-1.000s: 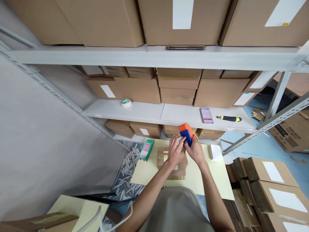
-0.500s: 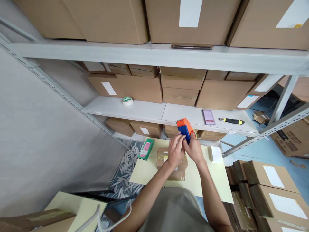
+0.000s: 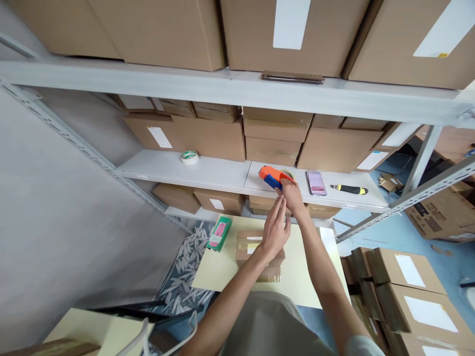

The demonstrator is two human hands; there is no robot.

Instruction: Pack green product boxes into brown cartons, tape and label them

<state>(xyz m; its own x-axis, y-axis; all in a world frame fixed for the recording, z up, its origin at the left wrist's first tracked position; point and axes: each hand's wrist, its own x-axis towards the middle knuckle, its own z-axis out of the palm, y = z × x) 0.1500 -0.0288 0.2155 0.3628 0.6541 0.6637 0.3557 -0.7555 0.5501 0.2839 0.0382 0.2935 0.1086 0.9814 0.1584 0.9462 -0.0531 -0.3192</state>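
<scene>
My right hand (image 3: pixel 292 196) grips an orange and blue tape dispenser (image 3: pixel 272 176) and holds it at the front of the white shelf (image 3: pixel 222 174). My left hand (image 3: pixel 275 228) hovers open, fingers apart, above a small taped cardboard box (image 3: pixel 249 245). That box rests on a pale yellow table (image 3: pixel 222 269). A green box with a pink item (image 3: pixel 218 233) lies at the table's left corner.
On the shelf lie a roll of tape (image 3: pixel 189 157), a pink packet (image 3: pixel 315 182) and a yellow and black utility knife (image 3: pixel 349 189), with cardboard boxes (image 3: pixel 208 137) behind. More boxes (image 3: pixel 411 287) are stacked at the right. White paper strips (image 3: pixel 185 277) litter the floor.
My right hand lifted the tape dispenser from above the small box up to the shelf. My left hand let go of it and opened above the box.
</scene>
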